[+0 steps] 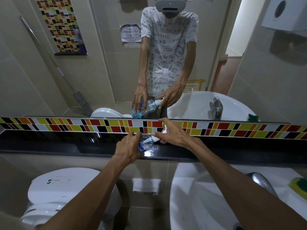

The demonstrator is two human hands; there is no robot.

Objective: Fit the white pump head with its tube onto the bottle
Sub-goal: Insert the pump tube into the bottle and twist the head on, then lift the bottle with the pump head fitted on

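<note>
A clear plastic bottle (147, 143) with a blue label is tilted over the black ledge (66, 146), its neck pointing right. My left hand (128, 146) is wrapped around the bottle's body. The white pump head (157, 138) sits at the bottle's neck, its nozzle sticking up behind my fingers. My right hand (172, 134) grips the pump head with thumb and fingers. The tube is hidden, so I cannot tell how far it reaches inside. The mirror above the ledge repeats both hands and the bottle.
A multicoloured tile strip (232, 128) runs along the wall behind the ledge. Below at the right is a white sink (191, 196) with a chrome tap (260, 181) and a yellow-green sponge (299, 185). A white toilet (61, 191) stands at lower left.
</note>
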